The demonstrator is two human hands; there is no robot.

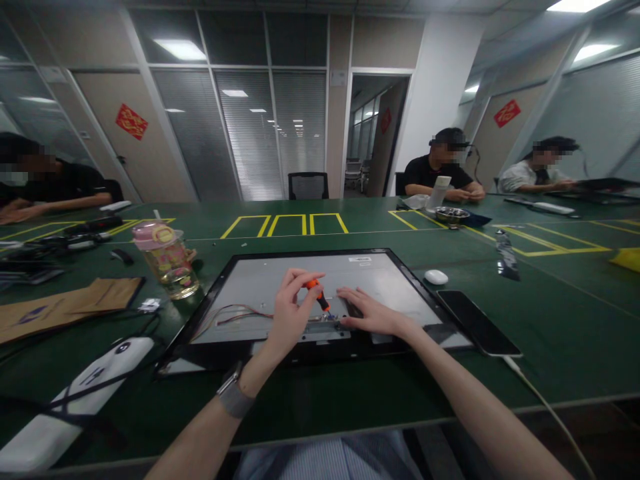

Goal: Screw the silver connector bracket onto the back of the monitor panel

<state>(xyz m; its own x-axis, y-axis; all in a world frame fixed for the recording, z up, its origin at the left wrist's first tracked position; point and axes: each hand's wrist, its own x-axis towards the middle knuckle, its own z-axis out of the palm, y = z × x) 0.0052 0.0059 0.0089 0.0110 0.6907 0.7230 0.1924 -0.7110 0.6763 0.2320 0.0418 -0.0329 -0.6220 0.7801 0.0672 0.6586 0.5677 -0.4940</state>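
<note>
A flat display panel [245, 273] with a grey metal back and a black frame lies on the green table in front of me. My left hand [291, 307] is closed on the orange and black handle of a screwdriver [319, 297], which leans with its tip down at a small metal part [327, 319] near the panel's lower edge. My right hand [370, 313] lies flat with fingers stretched, its fingertips at that same part. Thin coloured wires [235, 309] run from there to the left across the panel. The screwdriver's very tip is too small to make out.
Left of the panel stand a pink-lidded drink bottle [170, 263], brown paper bags [75, 303] and a long white device [85, 393] with black cables. To the right lie a white earbud case [436, 277] and a phone [477, 323] on a cable. Three people sit around the table.
</note>
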